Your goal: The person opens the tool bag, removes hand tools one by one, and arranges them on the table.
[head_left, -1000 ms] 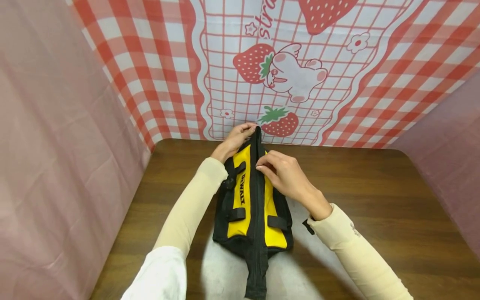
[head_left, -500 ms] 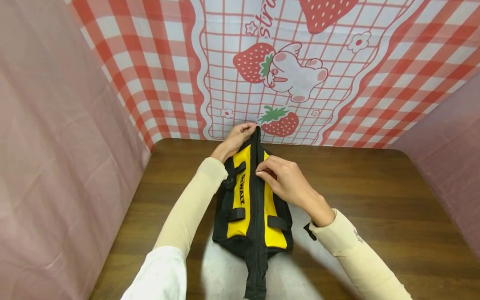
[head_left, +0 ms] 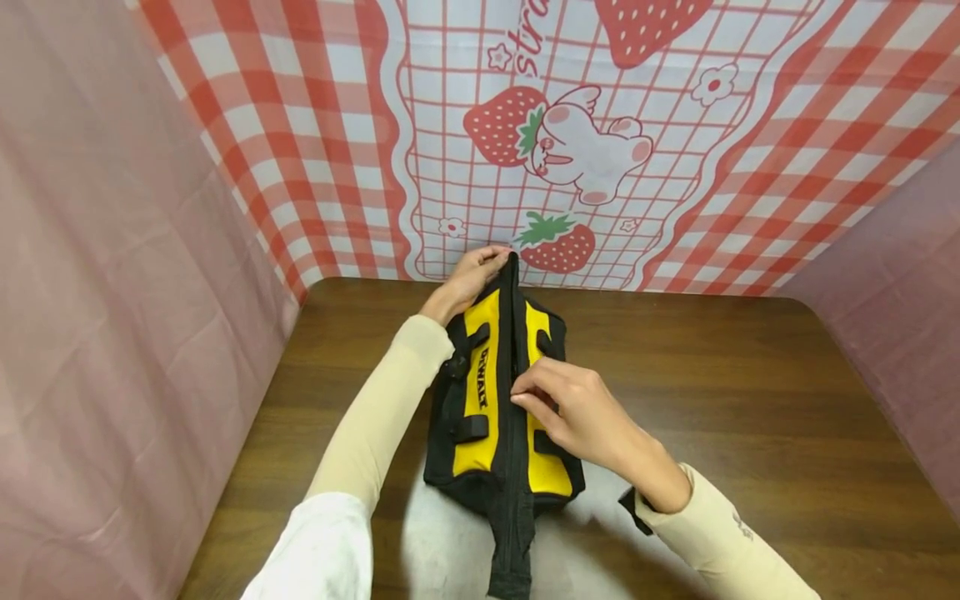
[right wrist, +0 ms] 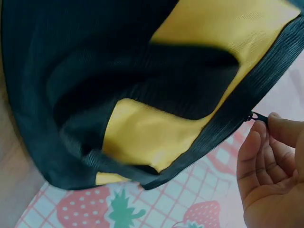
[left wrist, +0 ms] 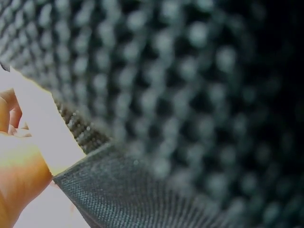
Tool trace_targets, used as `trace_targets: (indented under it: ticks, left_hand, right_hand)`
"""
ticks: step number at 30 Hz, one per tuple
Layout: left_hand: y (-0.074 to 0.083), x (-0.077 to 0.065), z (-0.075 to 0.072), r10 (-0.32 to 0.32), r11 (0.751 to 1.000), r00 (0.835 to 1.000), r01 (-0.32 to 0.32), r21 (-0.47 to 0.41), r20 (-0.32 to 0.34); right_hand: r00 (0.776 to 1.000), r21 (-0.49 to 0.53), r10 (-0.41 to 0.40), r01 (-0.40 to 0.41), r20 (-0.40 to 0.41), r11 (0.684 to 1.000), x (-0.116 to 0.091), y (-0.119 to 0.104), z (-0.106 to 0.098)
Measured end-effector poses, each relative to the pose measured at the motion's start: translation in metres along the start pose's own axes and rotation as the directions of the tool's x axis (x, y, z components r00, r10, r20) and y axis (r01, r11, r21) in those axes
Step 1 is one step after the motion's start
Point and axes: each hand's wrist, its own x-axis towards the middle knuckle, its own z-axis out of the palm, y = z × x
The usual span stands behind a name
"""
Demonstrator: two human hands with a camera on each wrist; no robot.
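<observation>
A black and yellow DEWALT tool bag [head_left: 483, 442] lies lengthwise on the table, its zipper running along the top. My left hand [head_left: 471, 275] pinches the raised far end of the zipper strip. Over the middle of the bag, my right hand [head_left: 573, 408] pinches the zipper pull [right wrist: 260, 118] between thumb and forefinger, as the right wrist view shows. Beyond that hand the zipper edges stand slightly apart. In the left wrist view, black woven fabric [left wrist: 156, 95] fills most of the picture, and part of a hand [left wrist: 21, 175] shows at the left edge.
The brown wooden table [head_left: 720, 375] ends at a strawberry-print cloth [head_left: 577, 150] hung behind it. Pink curtains [head_left: 135, 292] hang at both sides. The bag's near zipper tail [head_left: 512, 558] reaches toward the person over a pale surface.
My right hand has moved along the zipper toward the person, with the zipper pull in its pinch. The parted stretch behind it is longer. My left hand stays at the far end.
</observation>
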Motion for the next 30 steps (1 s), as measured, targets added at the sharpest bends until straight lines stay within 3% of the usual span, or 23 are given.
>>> trace_targets:
  ticks: [13, 21, 30]
  left_hand:
    - [0.0, 0.0, 0.0, -0.006, 0.999, 1.0, 0.006, -0.034, -0.006]
    - [0.0, 0.001, 0.0, 0.003, 0.999, 1.0, -0.003, -0.036, -0.006]
    - [-0.001, 0.003, 0.0, 0.0, 0.999, 1.0, 0.0, -0.039, -0.022]
  right_hand:
    - [0.998, 0.087, -0.032, 0.027, 0.053, 0.996, -0.035, -0.056, 0.0]
    - [0.991, 0.106, -0.101, 0.091, 0.089, 0.99, -0.05, -0.082, 0.003]
    - [0.969, 0.259, -0.162, 0.11, 0.188, 0.96, -0.063, -0.103, 0.005]
